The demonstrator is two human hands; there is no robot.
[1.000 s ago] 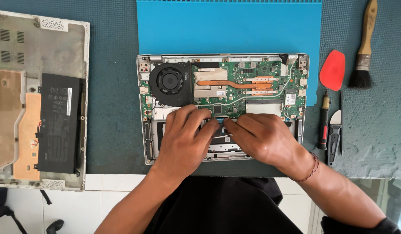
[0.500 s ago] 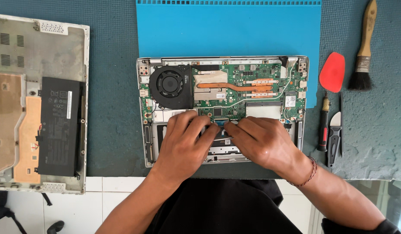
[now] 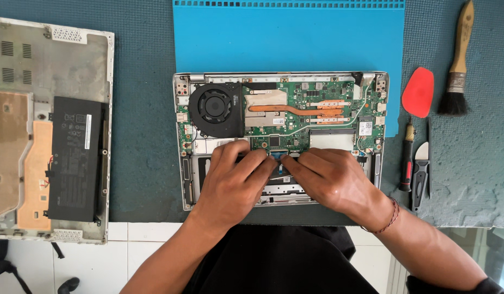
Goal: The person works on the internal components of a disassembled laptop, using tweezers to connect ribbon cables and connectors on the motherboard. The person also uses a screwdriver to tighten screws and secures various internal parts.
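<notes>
An opened laptop (image 3: 371, 163) lies bottom up on the dark green mat, its green circuit board (image 3: 317, 109), black fan (image 3: 215, 106) and copper heat pipe (image 3: 295, 110) exposed. My left hand (image 3: 233, 182) and my right hand (image 3: 331, 179) rest side by side over the lower middle of the laptop. The fingertips of both meet at a small connector or cable at the board's lower edge (image 3: 274, 155). What they pinch is hidden under the fingers.
The removed bottom cover (image 3: 45, 60) lies at the left with a black battery (image 3: 76, 158) on it. A blue mat (image 3: 287, 38) sits behind the laptop. At the right are a red pick (image 3: 418, 92), a brush (image 3: 457, 65), a screwdriver (image 3: 407, 158) and a cutter (image 3: 420, 171).
Both hands have crept slightly upward toward the board's lower edge, and the fingertips have drawn closer together. The laptop and the tools have not moved.
</notes>
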